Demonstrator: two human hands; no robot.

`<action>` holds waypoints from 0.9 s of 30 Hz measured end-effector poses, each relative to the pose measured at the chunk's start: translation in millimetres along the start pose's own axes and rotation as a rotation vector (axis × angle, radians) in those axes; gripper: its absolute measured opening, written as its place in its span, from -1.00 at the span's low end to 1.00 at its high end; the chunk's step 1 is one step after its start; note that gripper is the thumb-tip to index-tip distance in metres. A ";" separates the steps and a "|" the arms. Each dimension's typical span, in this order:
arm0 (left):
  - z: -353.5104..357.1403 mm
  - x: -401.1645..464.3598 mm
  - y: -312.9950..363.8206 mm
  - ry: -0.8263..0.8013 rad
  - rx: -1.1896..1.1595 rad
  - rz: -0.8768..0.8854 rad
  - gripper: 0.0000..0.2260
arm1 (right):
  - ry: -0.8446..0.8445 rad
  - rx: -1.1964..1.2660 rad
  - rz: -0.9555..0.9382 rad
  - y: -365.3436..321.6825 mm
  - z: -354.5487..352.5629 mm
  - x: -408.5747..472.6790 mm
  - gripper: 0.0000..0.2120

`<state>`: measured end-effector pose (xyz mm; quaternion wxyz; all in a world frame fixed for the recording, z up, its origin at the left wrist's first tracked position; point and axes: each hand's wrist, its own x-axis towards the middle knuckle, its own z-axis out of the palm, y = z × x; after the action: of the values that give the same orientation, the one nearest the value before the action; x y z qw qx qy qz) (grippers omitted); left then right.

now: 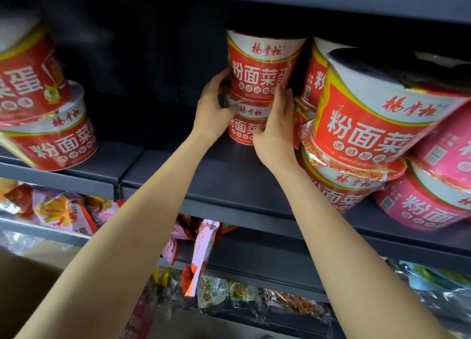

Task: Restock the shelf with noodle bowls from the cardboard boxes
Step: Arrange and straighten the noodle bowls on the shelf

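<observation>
- Shelf (229, 183): dark, running left to right; the board above it cuts off the tops of the far bowls.
- Right stack (369, 124): red bowls, near, tilted left, blurred; pink bowls (418, 206) beside them run off the right edge.
- Left stack (48, 134): two red bowls leaning, the upper one cut by the frame.
- Top bowl (260, 66): far on the shelf, upright, axis vertical, wide end up, label facing the camera. It sits on the lower bowl (244, 129), mostly hidden by the hands.
- Left hand (216, 106) and right hand (277, 124): grip curled round the two-bowl pile at the join, one each side.
- Label: "粉面菜蛋"; the brand script is hard to read.
- Snack bags (58, 211) below, blurred.
</observation>
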<state>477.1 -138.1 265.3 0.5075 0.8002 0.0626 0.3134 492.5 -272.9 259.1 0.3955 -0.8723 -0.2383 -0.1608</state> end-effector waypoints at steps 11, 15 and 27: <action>9.7 -23.5 -12.4 -0.139 -0.142 -0.152 -0.23 | -0.122 0.220 0.075 17.8 24.4 -15.0 -0.13; 13.0 -26.5 -14.6 -0.108 -0.173 -0.146 -0.26 | -0.145 0.219 0.090 20.7 24.4 -13.0 -0.13; -88.4 -115.2 10.7 0.359 0.214 0.207 -0.75 | -0.016 0.306 -0.103 -53.8 22.2 -56.0 -0.49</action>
<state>333.0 -123.0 249.5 0.3655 0.7832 0.1023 0.4925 418.6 -241.1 251.8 0.5132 -0.7897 -0.3075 -0.1358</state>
